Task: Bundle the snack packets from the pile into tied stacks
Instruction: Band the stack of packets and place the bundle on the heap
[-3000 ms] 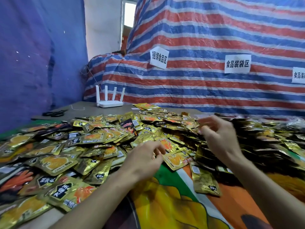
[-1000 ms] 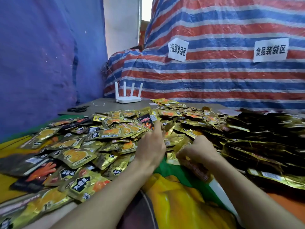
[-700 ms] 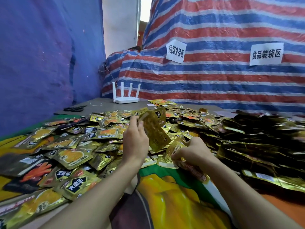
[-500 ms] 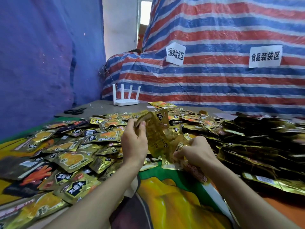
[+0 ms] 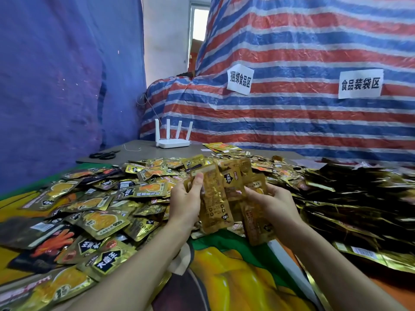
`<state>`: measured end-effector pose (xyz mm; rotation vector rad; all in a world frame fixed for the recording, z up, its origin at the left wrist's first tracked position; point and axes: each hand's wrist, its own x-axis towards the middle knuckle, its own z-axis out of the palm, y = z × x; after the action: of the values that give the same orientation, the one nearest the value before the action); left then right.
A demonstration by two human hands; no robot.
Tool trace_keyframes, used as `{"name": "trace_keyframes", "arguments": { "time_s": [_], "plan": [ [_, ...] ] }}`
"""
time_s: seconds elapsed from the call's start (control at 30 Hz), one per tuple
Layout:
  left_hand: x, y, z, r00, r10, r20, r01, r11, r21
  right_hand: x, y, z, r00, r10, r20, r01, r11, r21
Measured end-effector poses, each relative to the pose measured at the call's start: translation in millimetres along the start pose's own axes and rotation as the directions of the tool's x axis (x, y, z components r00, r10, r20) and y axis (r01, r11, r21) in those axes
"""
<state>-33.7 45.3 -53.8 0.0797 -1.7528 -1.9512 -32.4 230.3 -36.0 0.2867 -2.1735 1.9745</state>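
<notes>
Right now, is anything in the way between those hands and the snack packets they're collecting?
Nothing visible stands between them. The left hand and the right hand each grip gold packets, held up over the pile.

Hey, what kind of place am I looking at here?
Probably a makeshift food-packing workroom: snack packets heaped on the table, and paper signs on the striped tarp naming food-bundling and food-bagging zones.

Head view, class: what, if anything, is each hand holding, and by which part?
The left hand grips gold snack packets by their upper left edge; the right hand holds overlapping packets by their right side.
</notes>
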Motion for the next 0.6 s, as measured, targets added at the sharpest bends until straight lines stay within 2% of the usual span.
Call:
{"name": "trace_keyframes", "arguments": {
  "time_s": [0.13,0.3,0.43,0.5,0.6],
  "plan": [
    [-4,0,7,0.998,-0.063,-0.027,0.062,0.997,-0.052,4,5,5,0.998,0.034,-0.058,-0.020,0.974,0.228],
    [-16,1,25,0.979,-0.159,-0.131,0.149,0.985,-0.081,6,11,16,0.990,0.042,-0.132,-0.001,0.954,0.299],
    [-19,0,27,0.971,-0.210,-0.113,0.205,0.977,-0.060,5,11,21,0.989,0.024,-0.148,0.024,0.948,0.318],
    [-19,1,27,0.983,-0.153,-0.101,0.154,0.988,-0.002,4,11,20,0.985,0.009,-0.173,0.044,0.953,0.300],
    [-22,7,27,0.992,0.008,-0.124,-0.002,0.999,0.049,1,10,16,0.965,-0.048,-0.257,0.109,0.967,0.229]
  ]
}}
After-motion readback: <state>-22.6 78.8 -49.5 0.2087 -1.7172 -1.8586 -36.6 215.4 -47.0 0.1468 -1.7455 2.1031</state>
